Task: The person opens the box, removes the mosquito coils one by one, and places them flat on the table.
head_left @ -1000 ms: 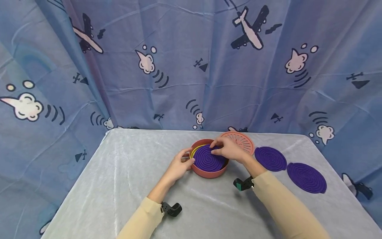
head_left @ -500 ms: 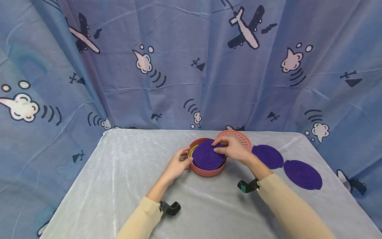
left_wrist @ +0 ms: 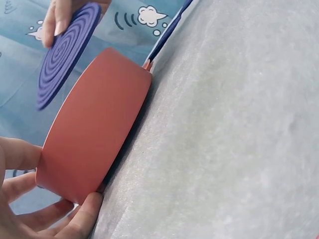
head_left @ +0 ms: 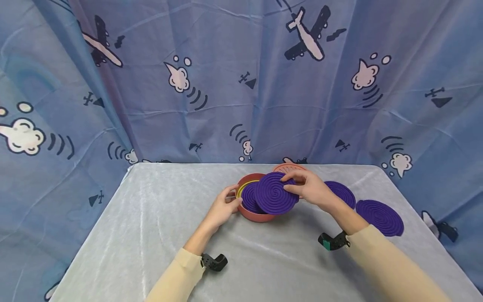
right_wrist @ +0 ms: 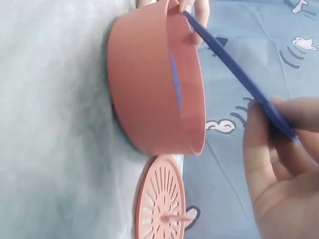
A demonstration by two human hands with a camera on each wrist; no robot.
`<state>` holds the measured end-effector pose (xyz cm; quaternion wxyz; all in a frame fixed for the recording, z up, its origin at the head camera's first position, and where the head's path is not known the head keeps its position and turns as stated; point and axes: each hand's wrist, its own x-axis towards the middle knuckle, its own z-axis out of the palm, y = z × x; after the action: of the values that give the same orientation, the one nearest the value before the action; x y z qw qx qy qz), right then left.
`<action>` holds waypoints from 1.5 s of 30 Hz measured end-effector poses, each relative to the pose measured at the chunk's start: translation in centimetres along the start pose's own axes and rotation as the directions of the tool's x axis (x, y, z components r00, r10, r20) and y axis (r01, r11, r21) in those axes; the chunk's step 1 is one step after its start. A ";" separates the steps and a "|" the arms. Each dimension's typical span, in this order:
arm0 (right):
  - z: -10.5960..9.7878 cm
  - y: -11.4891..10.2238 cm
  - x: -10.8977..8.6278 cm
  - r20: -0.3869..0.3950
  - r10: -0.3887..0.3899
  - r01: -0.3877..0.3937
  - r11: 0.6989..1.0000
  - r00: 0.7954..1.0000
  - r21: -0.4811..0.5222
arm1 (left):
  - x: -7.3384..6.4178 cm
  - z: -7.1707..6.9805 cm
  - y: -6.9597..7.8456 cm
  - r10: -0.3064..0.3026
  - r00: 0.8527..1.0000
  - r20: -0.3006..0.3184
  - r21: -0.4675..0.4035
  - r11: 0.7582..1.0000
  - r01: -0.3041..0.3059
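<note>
My right hand (head_left: 312, 191) pinches a purple round coaster (head_left: 273, 196) with spiral grooves by its edge, thumb on one face. The coaster is tilted and raised over the right side of a coral-red round box (head_left: 258, 217). In the right wrist view, the coaster (right_wrist: 234, 67) slants edge-on above the box's opening. A second purple coaster (head_left: 248, 196) lies inside the box, with a yellow curved edge (head_left: 243, 187) showing beside it. My left hand (head_left: 220, 209) holds the box's left side, fingers and thumb against its wall (left_wrist: 94, 124).
Two more purple coasters (head_left: 380, 217) (head_left: 341, 194) lie flat on the pale cloth-covered table (head_left: 181, 201), right of the box. Behind my right hand lies a coral slotted lid (right_wrist: 159, 199) with a small peg. A blue patterned curtain (head_left: 211, 84) hangs behind the table.
My right hand has lifted the top coaster out of the box and moved it right, uncovering the coaster beneath. My left hand stays on the box's side.
</note>
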<state>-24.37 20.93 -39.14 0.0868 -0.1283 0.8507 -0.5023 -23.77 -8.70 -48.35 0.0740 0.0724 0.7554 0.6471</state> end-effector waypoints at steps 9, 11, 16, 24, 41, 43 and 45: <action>-2.2 0.9 -3.1 -0.053 0.032 -0.034 0.999 0.998 -0.041 | 0.1 -0.1 0.3 -0.005 1.000 -0.004 0.021 1.000 0.005; -2.7 1.3 -3.6 -0.063 0.031 -0.034 0.998 0.998 -0.045 | 0.1 0.0 0.3 -0.002 1.000 -0.006 0.018 1.000 0.002; -3.7 2.3 -4.7 -0.092 0.044 -0.050 0.997 0.995 -0.061 | 0.1 0.0 0.4 0.008 1.000 -0.010 0.032 0.999 -0.007; -5.3 4.2 -7.0 -0.116 0.085 -0.092 0.994 0.990 -0.053 | 0.1 -0.1 0.0 0.013 1.000 -0.006 0.019 1.000 -0.013; -7.1 9.6 -10.3 -0.102 0.163 -0.174 0.978 0.981 -0.118 | -0.1 0.0 -0.1 0.014 1.000 -0.001 -0.003 1.000 -0.014; -7.2 10.0 -10.6 -0.090 0.172 -0.182 0.976 0.981 -0.122 | -0.2 -0.1 -0.1 0.017 1.000 -0.001 -0.005 1.000 -0.017; -7.4 10.4 -10.9 -0.083 0.180 -0.189 0.975 0.980 -0.118 | -0.2 -0.1 0.0 0.018 1.000 -0.001 -0.006 1.000 -0.018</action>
<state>-17.40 35.18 -44.47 0.0942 -0.0356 0.8913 -0.4421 -23.58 -8.80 -48.32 0.0678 0.0787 0.7529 0.6499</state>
